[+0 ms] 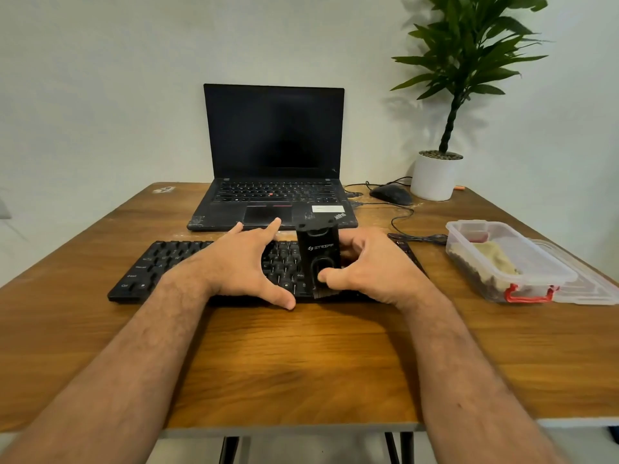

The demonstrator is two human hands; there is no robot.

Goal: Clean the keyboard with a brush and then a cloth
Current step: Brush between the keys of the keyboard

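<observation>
A black keyboard (pixel 157 262) lies across the wooden table in front of the laptop. My right hand (pixel 371 266) grips a black block-shaped brush tool (pixel 318 249) marked STRIFF, thumb on its front face, with its lower end down on the keys right of centre. My left hand (pixel 241 266) lies spread over the keyboard's middle, fingers straight and reaching to the far edge, thumb at the near edge. A beige cloth (pixel 495 259) sits inside the clear plastic box at the right.
An open black laptop (pixel 273 155) stands behind the keyboard. A mouse (pixel 390 194) and cables lie at its right. A potted plant (pixel 435 175) fills the back right corner. The clear box (pixel 536 286) has red clips, its lid (pixel 593 289) beside it.
</observation>
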